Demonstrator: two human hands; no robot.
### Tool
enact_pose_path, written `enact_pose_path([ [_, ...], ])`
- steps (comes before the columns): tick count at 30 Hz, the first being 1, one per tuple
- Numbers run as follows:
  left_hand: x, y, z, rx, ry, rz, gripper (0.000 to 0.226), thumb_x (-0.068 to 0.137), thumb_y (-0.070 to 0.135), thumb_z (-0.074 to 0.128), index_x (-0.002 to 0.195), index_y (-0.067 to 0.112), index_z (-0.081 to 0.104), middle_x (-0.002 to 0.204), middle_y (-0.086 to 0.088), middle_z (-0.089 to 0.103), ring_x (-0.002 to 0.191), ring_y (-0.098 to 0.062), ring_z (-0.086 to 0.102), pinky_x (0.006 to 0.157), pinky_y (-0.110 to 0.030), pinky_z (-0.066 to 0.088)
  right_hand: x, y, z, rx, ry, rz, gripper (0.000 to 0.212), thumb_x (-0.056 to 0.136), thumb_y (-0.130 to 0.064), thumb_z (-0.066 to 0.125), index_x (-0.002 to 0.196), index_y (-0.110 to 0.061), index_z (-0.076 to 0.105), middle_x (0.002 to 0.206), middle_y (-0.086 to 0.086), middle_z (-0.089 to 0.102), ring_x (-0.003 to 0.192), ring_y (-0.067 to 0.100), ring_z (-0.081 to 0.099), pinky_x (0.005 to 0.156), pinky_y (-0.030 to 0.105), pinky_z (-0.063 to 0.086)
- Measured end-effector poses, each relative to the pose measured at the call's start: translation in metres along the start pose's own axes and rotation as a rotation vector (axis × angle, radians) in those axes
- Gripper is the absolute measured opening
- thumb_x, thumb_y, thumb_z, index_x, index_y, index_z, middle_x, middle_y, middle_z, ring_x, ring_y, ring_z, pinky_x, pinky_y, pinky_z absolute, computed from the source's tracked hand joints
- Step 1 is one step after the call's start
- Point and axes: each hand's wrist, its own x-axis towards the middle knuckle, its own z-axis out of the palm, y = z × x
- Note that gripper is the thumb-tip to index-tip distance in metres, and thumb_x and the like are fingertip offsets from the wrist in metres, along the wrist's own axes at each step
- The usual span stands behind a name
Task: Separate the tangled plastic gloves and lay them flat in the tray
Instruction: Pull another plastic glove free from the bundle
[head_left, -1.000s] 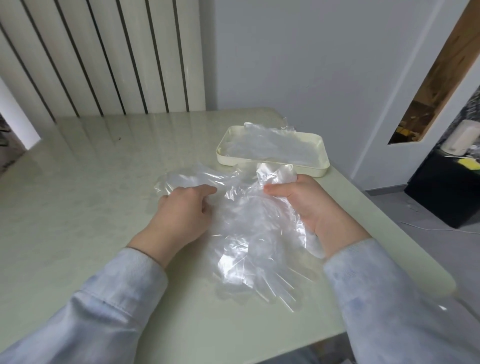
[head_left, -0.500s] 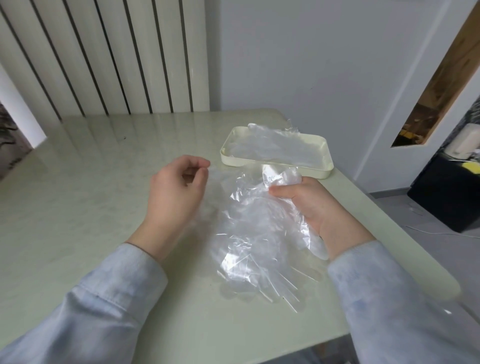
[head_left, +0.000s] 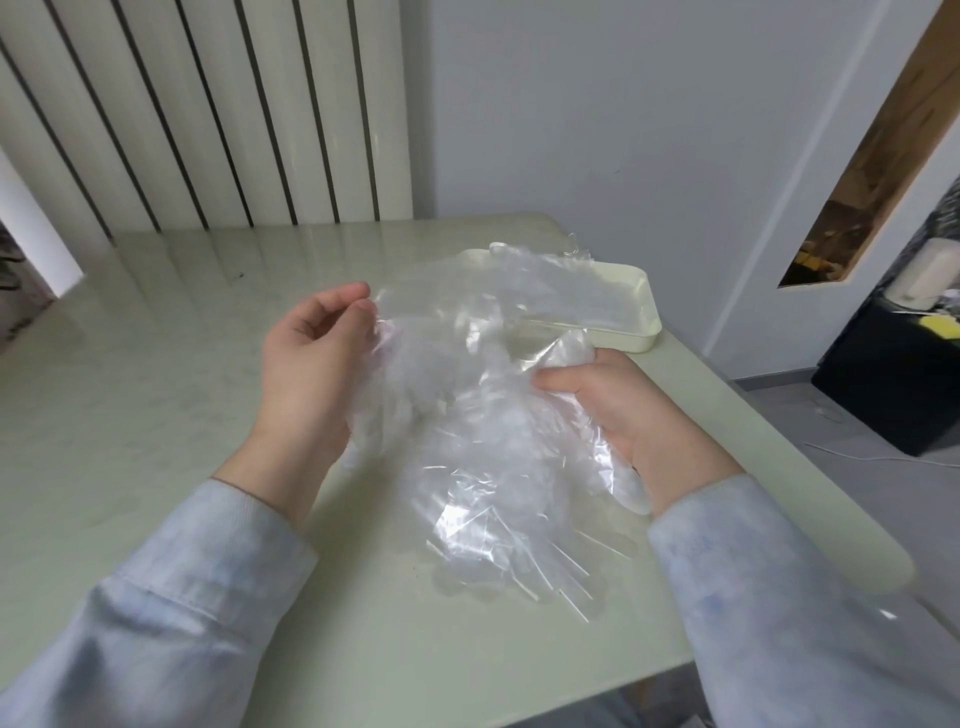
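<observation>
A bunch of clear plastic gloves (head_left: 483, 467) hangs between my hands, its lower end resting on the pale green table (head_left: 156, 389). My left hand (head_left: 311, 364) is raised and pinches the edge of one glove between thumb and fingertips. My right hand (head_left: 618, 410) grips the crumpled cuffs of the bunch in its fist. Behind them stands a cream tray (head_left: 641, 322) near the table's far right corner, and clear plastic gloves (head_left: 561, 283) lie in it. The lifted plastic partly hides the tray's near rim.
The table's right edge and near edge are close to my arms. A white slatted panel (head_left: 208, 114) and a grey wall rise behind the table. A black cabinet (head_left: 893, 374) stands on the floor at the right.
My left hand has lifted and pulled one glove up and away from the bunch. My right hand keeps its grip on the bunch and has risen slightly.
</observation>
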Motion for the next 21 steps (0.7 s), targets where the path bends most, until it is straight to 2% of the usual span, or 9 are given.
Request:
enact_pose_path([
  [3, 0.005, -0.002, -0.004, -0.005, 0.169, 0.119, 0.015, 0.093, 0.009, 0.064, 0.096, 0.022, 0.070, 0.086, 0.000, 0.071, 0.073, -0.008, 0.066, 0.074, -0.025, 0.053, 0.000, 0.000, 0.000, 0.004, 0.004, 0.014, 0.016, 0.084, -0.008, 0.078, 0.100, -0.008, 0.076, 0.092, 0.010, 0.079, 0.089, 0.028, 0.076, 0.081, 0.036, 0.059],
  [6, 0.004, -0.002, -0.005, 0.071, 0.216, 0.270, 0.015, 0.090, 0.012, 0.066, 0.094, 0.025, 0.070, 0.087, 0.002, 0.072, 0.080, -0.009, 0.067, 0.078, -0.026, 0.054, -0.001, 0.000, 0.001, -0.004, 0.011, 0.016, 0.016, 0.084, -0.008, 0.078, 0.100, -0.010, 0.076, 0.100, 0.012, 0.078, 0.095, 0.029, 0.076, 0.085, 0.037, 0.058],
  [10, -0.003, -0.002, 0.000, 0.244, 0.021, 0.337, 0.017, 0.086, 0.010, 0.076, 0.087, 0.027, 0.072, 0.084, 0.011, 0.073, 0.083, -0.004, 0.068, 0.088, -0.024, 0.054, 0.001, 0.002, 0.002, -0.022, 0.017, 0.021, 0.021, 0.082, -0.010, 0.079, 0.103, -0.009, 0.076, 0.104, 0.014, 0.077, 0.099, 0.031, 0.074, 0.096, 0.045, 0.057],
  [13, -0.011, -0.003, 0.005, 0.396, -0.139, 0.371, 0.016, 0.085, 0.013, 0.080, 0.083, 0.027, 0.072, 0.081, 0.018, 0.074, 0.083, 0.005, 0.068, 0.079, -0.007, 0.045, 0.003, 0.003, 0.001, -0.037, 0.015, 0.021, 0.023, 0.082, -0.012, 0.080, 0.104, -0.011, 0.075, 0.105, 0.012, 0.077, 0.101, 0.029, 0.074, 0.100, 0.049, 0.054],
  [14, -0.013, -0.004, 0.006, 0.430, -0.167, 0.384, 0.016, 0.086, 0.014, 0.079, 0.083, 0.028, 0.073, 0.081, 0.020, 0.074, 0.084, 0.005, 0.069, 0.077, -0.006, 0.045, 0.003, 0.003, 0.002, -0.039, 0.014, 0.023, 0.023, 0.082, -0.013, 0.080, 0.105, -0.011, 0.075, 0.106, 0.012, 0.077, 0.101, 0.029, 0.074, 0.101, 0.049, 0.054],
  [18, -0.011, -0.003, 0.004, 0.345, -0.178, 0.333, 0.017, 0.091, 0.011, 0.074, 0.088, 0.028, 0.073, 0.081, 0.012, 0.076, 0.083, -0.010, 0.074, 0.081, -0.023, 0.057, 0.003, 0.003, 0.001, -0.032, -0.001, 0.029, 0.024, 0.082, -0.012, 0.080, 0.105, -0.008, 0.075, 0.105, 0.014, 0.077, 0.101, 0.033, 0.074, 0.101, 0.053, 0.054],
  [21, -0.013, 0.001, 0.005, 0.243, -0.142, 0.300, 0.018, 0.095, 0.005, 0.066, 0.091, 0.022, 0.071, 0.081, 0.009, 0.073, 0.076, -0.015, 0.076, 0.076, -0.025, 0.057, 0.003, 0.003, 0.002, -0.033, 0.007, 0.027, 0.023, 0.082, -0.011, 0.079, 0.104, -0.008, 0.075, 0.105, 0.015, 0.077, 0.100, 0.033, 0.074, 0.100, 0.053, 0.054],
])
